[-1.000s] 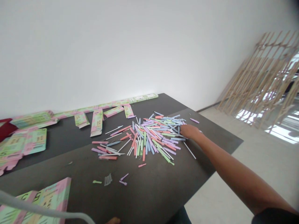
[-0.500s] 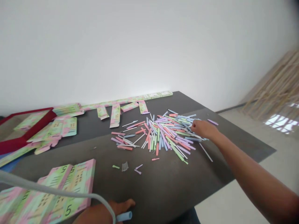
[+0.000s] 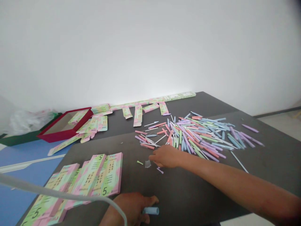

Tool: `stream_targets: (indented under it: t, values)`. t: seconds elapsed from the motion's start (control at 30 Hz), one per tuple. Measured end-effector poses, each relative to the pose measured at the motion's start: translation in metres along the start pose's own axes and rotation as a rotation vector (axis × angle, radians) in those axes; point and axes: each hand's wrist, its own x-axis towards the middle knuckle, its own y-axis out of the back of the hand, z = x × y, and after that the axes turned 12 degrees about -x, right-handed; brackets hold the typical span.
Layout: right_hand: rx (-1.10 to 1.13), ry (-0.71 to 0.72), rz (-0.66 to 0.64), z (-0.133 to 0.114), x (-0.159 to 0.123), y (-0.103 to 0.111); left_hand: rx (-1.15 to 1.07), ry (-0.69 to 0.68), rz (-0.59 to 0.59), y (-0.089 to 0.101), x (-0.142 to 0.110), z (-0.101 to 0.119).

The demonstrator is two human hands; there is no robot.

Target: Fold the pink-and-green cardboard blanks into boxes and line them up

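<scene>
My left hand (image 3: pixel 131 207) is at the near edge of the table, closed around a light blue pen barrel (image 3: pixel 150 211) whose open end points right. My right hand (image 3: pixel 166 156) is down at the table in front of the pile of pen parts (image 3: pixel 188 135), fingertips drawn together. Whatever is between them is hidden. Right by those fingertips are a small cluster of clear springs (image 3: pixel 147 164) and a small purple pen piece (image 3: pixel 160 170). A small green piece (image 3: pixel 139 162) lies left of the springs.
Pink-and-green boxes (image 3: pixel 109 175) are stacked at the near left. Flattened boxes (image 3: pixel 138 115) lie along the wall. A red tray (image 3: pixel 54 135) and a green tray (image 3: pixel 16 140) with clear plastic bags sit far left. A pale cable (image 3: pixel 70 196) crosses the lower left.
My right hand has come from the pile's right side to the small pieces at its front. One of two purple pieces is no longer visible. The view has turned left.
</scene>
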Motion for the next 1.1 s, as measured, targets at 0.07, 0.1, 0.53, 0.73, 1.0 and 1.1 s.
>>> stream_targets:
  t: [0.07, 0.1, 0.53, 0.73, 1.0, 1.1]
  values:
    - [-0.009, 0.055, 0.003, 0.001, 0.003, -0.004, 0.01, -0.002, -0.01, -0.001, 0.001, -0.003]
    - [-0.003, 0.073, 0.008, 0.002, 0.003, -0.006, 0.005, -0.001, -0.023, -0.001, 0.001, -0.004]
    - [0.163, -0.4, -0.135, -0.015, -0.008, -0.005, -0.201, 0.028, -0.184, -0.002, 0.005, 0.0]
    - [0.21, -0.419, -0.12, -0.026, 0.005, -0.008, -0.093, -0.029, -0.111, 0.001, 0.0, 0.006]
    - [0.296, -0.472, -0.092, -0.019, -0.003, -0.007, -0.126, -0.027, -0.105, 0.0, -0.001, 0.004]
    - [0.333, -0.498, -0.078, -0.02, -0.003, -0.008, -0.14, -0.051, -0.093, -0.001, 0.0, 0.001]
